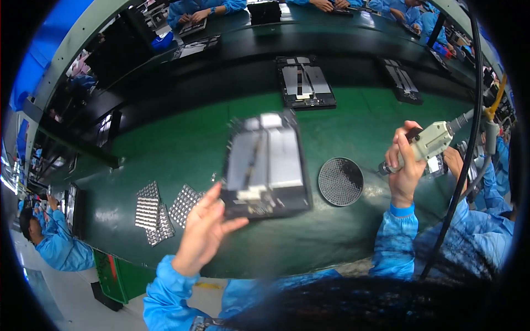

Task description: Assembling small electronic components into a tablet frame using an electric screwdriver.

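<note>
My left hand (pixel 203 231) grips the lower left corner of an opened tablet (pixel 284 165), which is blurred by motion. Its silvery battery plates and a strip between them face up, and it looks lifted off the bench. In my right hand (pixel 407 174) is a pale electric screwdriver (pixel 432 141), fingers wrapped round it and its dark tip pointing left. Between the two hands stands a round dish (pixel 333 188) with a grid of small holes and a heap of dark screws at one side.
Several sheets of small parts (pixel 148 207) lie on the green bench (pixel 110 215) at left. Another opened tablet (pixel 305 83) lies on the dark conveyor edge beyond, with a further one (pixel 402 81) to its right. A black cable (pixel 473 110) hangs at right. Co-workers sit around.
</note>
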The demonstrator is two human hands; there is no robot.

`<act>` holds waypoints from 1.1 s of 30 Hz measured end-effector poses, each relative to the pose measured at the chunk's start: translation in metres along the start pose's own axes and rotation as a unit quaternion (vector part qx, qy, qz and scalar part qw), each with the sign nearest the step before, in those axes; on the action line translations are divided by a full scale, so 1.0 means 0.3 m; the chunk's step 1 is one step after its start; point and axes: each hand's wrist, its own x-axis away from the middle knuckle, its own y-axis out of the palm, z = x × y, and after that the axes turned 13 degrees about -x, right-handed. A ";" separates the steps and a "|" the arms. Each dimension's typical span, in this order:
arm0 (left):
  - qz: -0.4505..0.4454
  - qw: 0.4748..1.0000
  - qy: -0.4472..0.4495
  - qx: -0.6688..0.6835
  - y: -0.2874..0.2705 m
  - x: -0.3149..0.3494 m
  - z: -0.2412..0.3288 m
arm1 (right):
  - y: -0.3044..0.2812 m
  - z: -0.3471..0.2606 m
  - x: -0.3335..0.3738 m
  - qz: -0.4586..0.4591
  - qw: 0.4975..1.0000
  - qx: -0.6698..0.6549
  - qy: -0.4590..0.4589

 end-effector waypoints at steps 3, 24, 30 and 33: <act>0.004 0.991 0.084 -0.106 0.014 -0.173 0.125 | -0.001 -0.010 0.004 0.003 0.994 0.097 -0.042; 0.093 0.637 0.275 -0.714 0.204 -0.948 -0.103 | -0.068 0.062 0.040 -0.006 0.997 -0.024 0.071; 0.142 0.588 0.442 -0.662 0.184 -1.048 -0.164 | -0.108 0.127 0.122 -0.029 0.994 -0.019 0.108; 0.094 0.791 0.340 -0.500 0.164 -1.057 -0.167 | -0.113 0.143 0.113 -0.027 0.993 -0.009 0.113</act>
